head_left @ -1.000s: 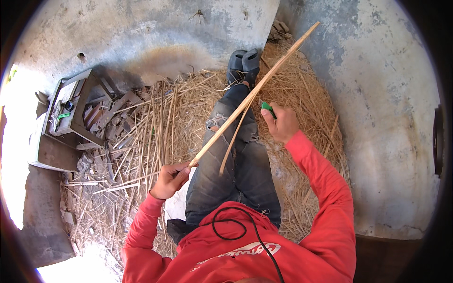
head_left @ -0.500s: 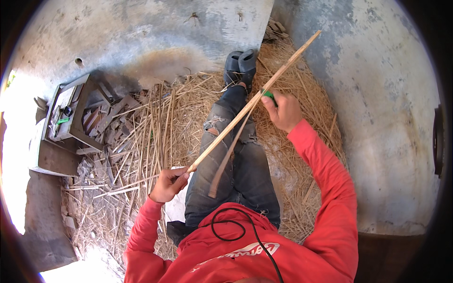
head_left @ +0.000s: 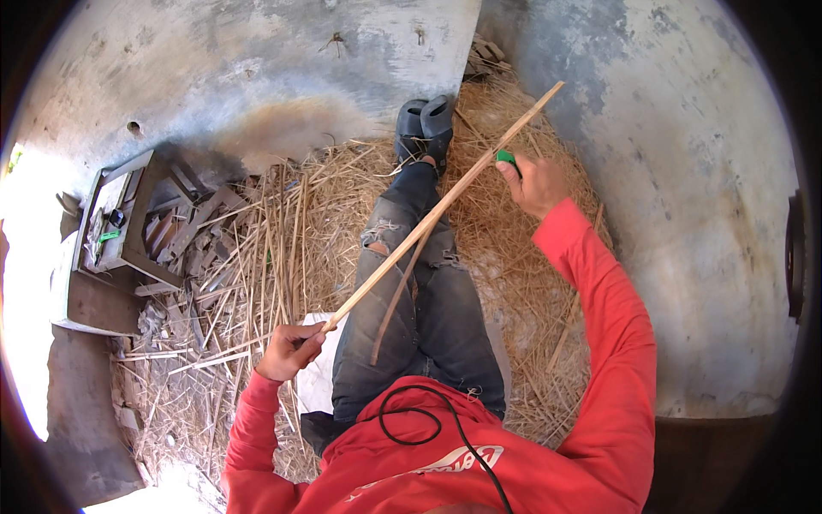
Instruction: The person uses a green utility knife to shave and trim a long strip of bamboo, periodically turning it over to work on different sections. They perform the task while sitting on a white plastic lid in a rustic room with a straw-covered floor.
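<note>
Concrete walls and a floor strewn with dry straw [head_left: 257, 248] surround a seated person in a red top, legs in dark torn jeans stretched forward.

Both hands grip 1 long pale cane [head_left: 445, 201], and they sit well apart along it. The left hand [head_left: 287, 351] is closed around the cane's near, lower end, close to the body. The right hand [head_left: 535, 182] is up and out, arm extended, closed on a green-handled tool [head_left: 505, 158] that appears to be pressed against the cane; I cannot tell whether its blade touches. From the left hand the cane's long axis runs diagonally up and to the right, crossing above the knees, passing the right hand and ending beyond it near the far wall. A thin peeled strip [head_left: 398, 295] hangs from the cane between the 2 hands, down over the jeans.

Past the cane, 2 dark sandals [head_left: 425, 120] sit on the feet. Left of the left hand lie loose stalks, wood scraps and an open wooden box [head_left: 120, 214].
</note>
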The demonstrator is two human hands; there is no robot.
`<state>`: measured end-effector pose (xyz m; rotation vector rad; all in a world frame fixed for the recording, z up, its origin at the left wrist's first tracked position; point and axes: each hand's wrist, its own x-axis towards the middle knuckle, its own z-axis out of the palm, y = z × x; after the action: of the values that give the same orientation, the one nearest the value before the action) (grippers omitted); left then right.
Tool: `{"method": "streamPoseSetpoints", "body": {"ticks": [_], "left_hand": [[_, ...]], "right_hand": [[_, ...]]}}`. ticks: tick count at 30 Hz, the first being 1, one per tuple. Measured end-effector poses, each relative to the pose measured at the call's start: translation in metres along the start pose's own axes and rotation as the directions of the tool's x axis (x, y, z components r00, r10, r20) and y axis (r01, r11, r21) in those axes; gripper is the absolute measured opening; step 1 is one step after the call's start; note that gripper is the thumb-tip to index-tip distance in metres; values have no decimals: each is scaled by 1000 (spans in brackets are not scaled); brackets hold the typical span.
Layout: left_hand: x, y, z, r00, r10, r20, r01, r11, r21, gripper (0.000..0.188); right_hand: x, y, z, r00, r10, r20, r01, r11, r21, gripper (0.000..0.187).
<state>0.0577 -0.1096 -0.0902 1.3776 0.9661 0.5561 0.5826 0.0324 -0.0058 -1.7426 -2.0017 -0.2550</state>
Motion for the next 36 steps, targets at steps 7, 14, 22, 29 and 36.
{"method": "streamPoseSetpoints", "body": {"ticks": [7, 14, 22, 29, 36], "left_hand": [[-57, -45, -36, 991, -128, -33, 130, 989, 72, 28], [-17, -30, -14, 980, -79, -182, 84, 996, 21, 28], [70, 6, 66, 929, 178, -324, -196, 980, -24, 28], [95, 45, 102, 910, 249, -331, -255, 967, 25, 30], [95, 40, 100, 892, 228, -389, -214, 973, 81, 29]], "right_hand": [[17, 238, -55, 620, 593, -514, -675, 736, 36, 70], [-1, 132, -57, 766, 571, -294, -541, 820, 186, 77], [-34, -65, -25, 993, 68, 95, -99, 922, 375, 69], [-92, -176, 24, 932, -173, 318, 57, 938, 341, 65], [-84, -167, 57, 950, -220, 221, 164, 955, 247, 65]]}}
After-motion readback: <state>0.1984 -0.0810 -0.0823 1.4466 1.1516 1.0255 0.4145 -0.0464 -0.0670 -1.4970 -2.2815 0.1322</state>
